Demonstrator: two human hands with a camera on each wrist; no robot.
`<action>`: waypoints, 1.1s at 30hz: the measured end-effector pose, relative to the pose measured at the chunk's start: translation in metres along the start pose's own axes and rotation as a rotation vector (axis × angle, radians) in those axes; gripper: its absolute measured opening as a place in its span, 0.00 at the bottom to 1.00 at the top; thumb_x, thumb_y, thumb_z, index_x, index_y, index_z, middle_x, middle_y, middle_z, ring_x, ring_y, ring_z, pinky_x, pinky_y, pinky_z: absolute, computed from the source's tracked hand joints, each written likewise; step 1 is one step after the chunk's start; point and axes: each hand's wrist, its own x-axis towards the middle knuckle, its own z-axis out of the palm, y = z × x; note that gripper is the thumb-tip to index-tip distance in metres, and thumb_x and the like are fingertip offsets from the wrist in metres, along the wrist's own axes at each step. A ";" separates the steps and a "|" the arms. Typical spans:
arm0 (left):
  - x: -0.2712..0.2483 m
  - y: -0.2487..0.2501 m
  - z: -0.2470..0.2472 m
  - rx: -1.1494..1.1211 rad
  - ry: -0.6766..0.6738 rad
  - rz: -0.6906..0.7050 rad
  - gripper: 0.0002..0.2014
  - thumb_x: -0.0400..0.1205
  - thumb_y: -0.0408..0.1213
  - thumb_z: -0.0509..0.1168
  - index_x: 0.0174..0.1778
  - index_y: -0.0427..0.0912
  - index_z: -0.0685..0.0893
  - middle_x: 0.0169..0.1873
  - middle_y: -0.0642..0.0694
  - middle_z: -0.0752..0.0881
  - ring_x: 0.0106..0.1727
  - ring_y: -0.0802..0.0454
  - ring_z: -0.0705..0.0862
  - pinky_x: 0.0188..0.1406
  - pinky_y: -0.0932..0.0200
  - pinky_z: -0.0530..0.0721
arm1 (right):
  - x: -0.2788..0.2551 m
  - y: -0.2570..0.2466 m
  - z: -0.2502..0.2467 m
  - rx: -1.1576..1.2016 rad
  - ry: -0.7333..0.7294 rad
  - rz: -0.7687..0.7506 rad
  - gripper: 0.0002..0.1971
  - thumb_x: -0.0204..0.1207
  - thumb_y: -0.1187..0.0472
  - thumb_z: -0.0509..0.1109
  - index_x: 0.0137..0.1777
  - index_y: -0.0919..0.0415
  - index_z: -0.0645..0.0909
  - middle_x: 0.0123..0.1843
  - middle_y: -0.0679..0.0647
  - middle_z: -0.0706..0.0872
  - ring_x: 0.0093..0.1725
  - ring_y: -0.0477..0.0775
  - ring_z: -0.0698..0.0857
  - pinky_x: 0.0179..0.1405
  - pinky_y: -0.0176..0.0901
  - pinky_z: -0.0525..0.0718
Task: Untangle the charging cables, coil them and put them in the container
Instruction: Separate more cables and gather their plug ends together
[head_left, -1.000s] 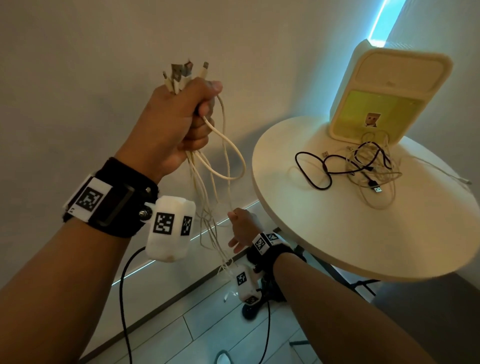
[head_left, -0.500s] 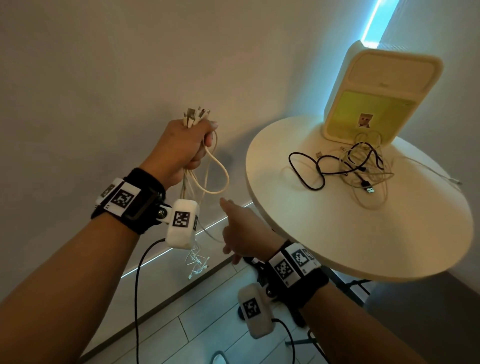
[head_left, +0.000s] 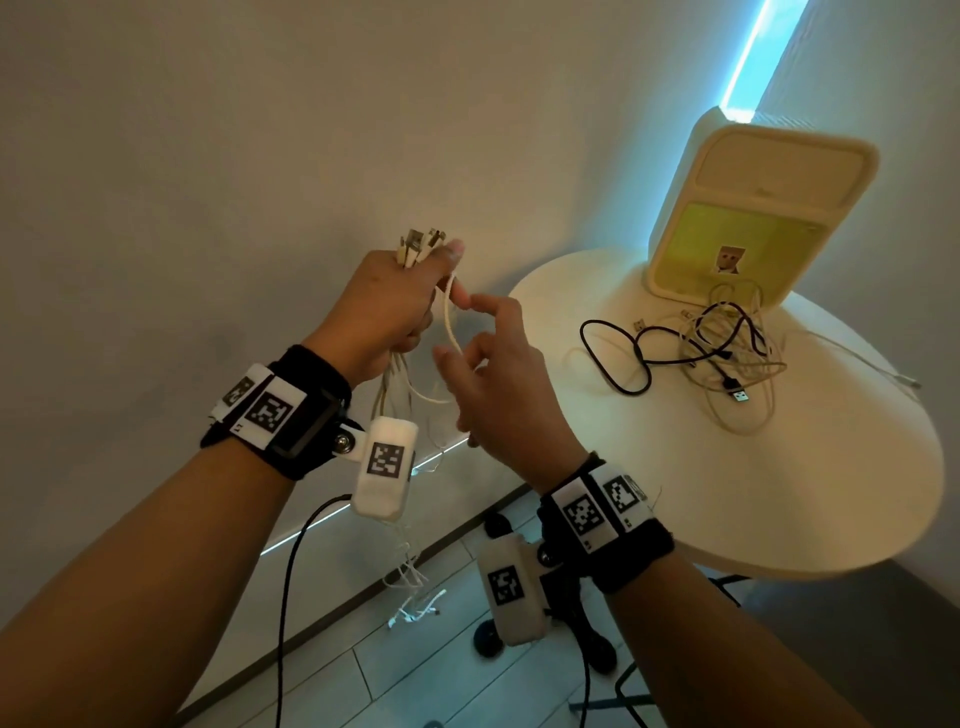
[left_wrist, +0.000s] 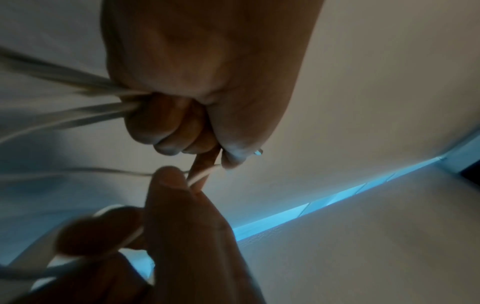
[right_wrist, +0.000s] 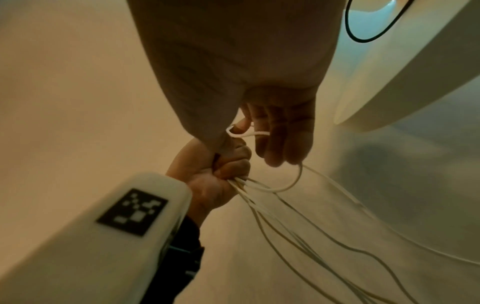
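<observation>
My left hand (head_left: 405, 312) is raised in front of the wall and grips a bundle of white cables (head_left: 400, 384) in its fist. Their plugs (head_left: 421, 243) stick out above the thumb and the free ends hang toward the floor. Just to its right, my right hand (head_left: 454, 327) pinches one loop of white cable (left_wrist: 201, 177) between thumb and index finger, close to the left fist (right_wrist: 226, 164). A tangle of black and white cables (head_left: 727, 353) lies on the round table (head_left: 779, 509). Behind it stands the cream container (head_left: 753, 208) with a yellow-green front.
The table's edge is right beside my right wrist. A plain wall is behind my hands, with a light strip along its base. Black chair or stand legs (head_left: 587, 634) rest on the pale tiled floor below. A black wire (head_left: 291, 597) hangs from my left wrist camera.
My left hand has come down and nearer with the bundle. My right hand rose from low beside the hanging ends up to the left fist and took hold of the loop.
</observation>
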 end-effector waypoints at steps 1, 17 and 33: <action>0.001 0.000 0.001 -0.013 0.026 0.003 0.26 0.90 0.55 0.67 0.45 0.32 0.92 0.23 0.45 0.61 0.20 0.52 0.57 0.19 0.62 0.57 | 0.002 -0.001 -0.001 0.027 0.027 0.044 0.18 0.90 0.58 0.67 0.75 0.54 0.68 0.36 0.58 0.89 0.23 0.53 0.86 0.20 0.50 0.85; -0.016 0.046 0.009 -0.387 -0.153 0.154 0.28 0.90 0.34 0.63 0.24 0.53 0.64 0.20 0.51 0.56 0.20 0.54 0.52 0.19 0.64 0.53 | 0.035 -0.049 -0.054 -0.329 0.145 -0.048 0.13 0.92 0.54 0.60 0.58 0.58 0.86 0.49 0.53 0.89 0.49 0.55 0.87 0.50 0.49 0.83; -0.034 0.063 0.043 -0.072 -0.120 0.148 0.10 0.91 0.27 0.55 0.48 0.39 0.79 0.25 0.43 0.67 0.25 0.52 0.63 0.27 0.54 0.59 | 0.048 -0.113 -0.082 -0.383 -0.136 -0.259 0.21 0.95 0.50 0.52 0.80 0.51 0.80 0.66 0.54 0.91 0.62 0.50 0.90 0.62 0.52 0.89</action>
